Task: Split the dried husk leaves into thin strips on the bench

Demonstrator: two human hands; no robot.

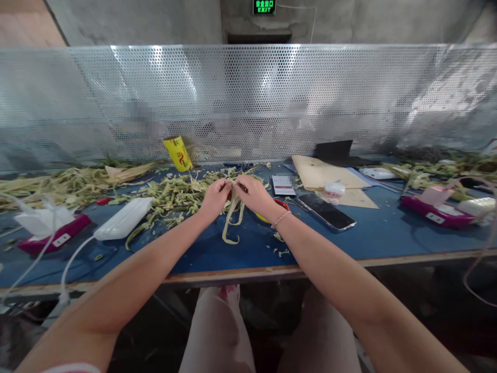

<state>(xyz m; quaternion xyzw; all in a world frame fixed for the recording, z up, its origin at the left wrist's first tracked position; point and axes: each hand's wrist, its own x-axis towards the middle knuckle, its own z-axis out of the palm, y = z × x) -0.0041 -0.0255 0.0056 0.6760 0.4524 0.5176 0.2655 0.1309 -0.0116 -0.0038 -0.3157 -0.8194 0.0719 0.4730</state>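
Observation:
My left hand (216, 196) and my right hand (254, 192) meet over the front middle of the blue table, fingers pinched together. Between the fingertips they grip a pale, dry, husk-like plant strip (229, 228), whose loose ends hang down and curl towards the tabletop. A heap of yellow-green dried plant pieces (176, 191) lies just behind and left of my left hand. Partly hidden under my right wrist is a round yellow and red object (264, 217); its kind cannot be made out.
A phone (326, 211), a small card-like box (283, 185) and brown paper (328, 173) lie to the right. Leftward are a white power bank (123, 217) and a purple power strip (54, 235). A yellow tube (177, 154) leans near the perforated metal screen (248, 98).

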